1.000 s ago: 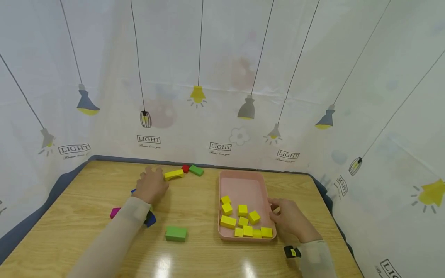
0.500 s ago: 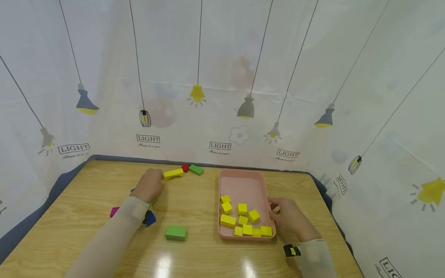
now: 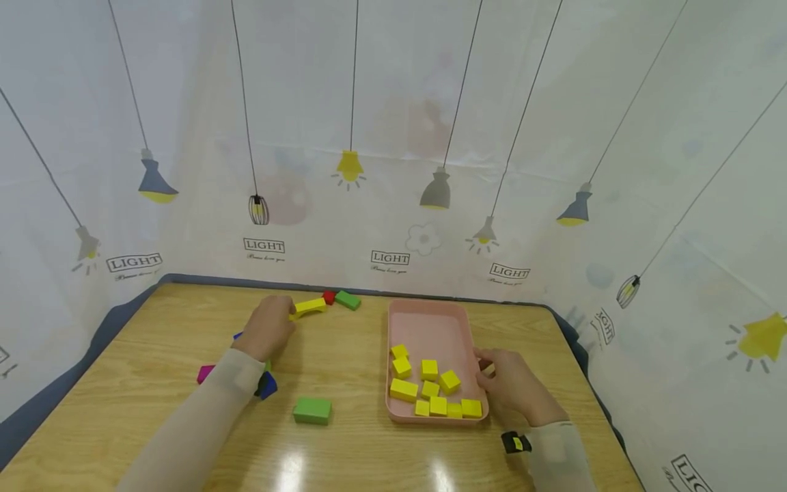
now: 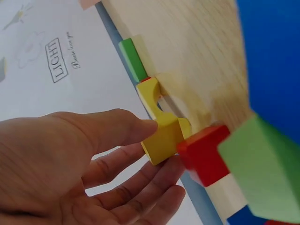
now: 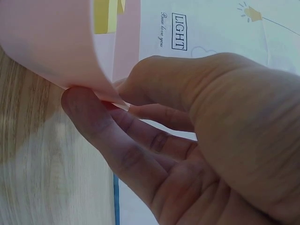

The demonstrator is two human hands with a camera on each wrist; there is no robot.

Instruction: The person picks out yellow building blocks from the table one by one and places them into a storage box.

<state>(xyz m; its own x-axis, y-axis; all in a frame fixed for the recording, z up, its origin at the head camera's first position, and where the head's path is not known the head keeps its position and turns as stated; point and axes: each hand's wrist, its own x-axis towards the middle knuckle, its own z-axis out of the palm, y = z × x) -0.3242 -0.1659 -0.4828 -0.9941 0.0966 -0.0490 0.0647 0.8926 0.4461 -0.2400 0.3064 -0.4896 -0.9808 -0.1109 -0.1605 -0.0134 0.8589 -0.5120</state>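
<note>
At the back left of the table, my left hand [image 3: 268, 328] pinches the near end of a yellow arch block [image 3: 310, 307]. The left wrist view shows the thumb on one face of the arch block [image 4: 164, 138] and fingers behind it. A pink tray [image 3: 430, 328] with several yellow blocks [image 3: 429, 370] along its nearer half stands right of centre. My right hand [image 3: 516, 386] holds the tray's right rim; in the right wrist view its thumb and fingers pinch the tray wall [image 5: 56, 47].
A red block [image 3: 328, 298] and a green block [image 3: 348, 300] lie beyond the arch. Another green block [image 3: 312, 411] lies nearer. Blue [image 3: 267, 386], magenta [image 3: 205, 373] and other blocks sit around the left forearm, partly hidden. A printed curtain [image 3: 393, 205] hangs behind the table.
My left hand's spread fingers have drawn together and moved slightly right onto the end of the yellow arch block. The right hand and the tray have stayed in place.
</note>
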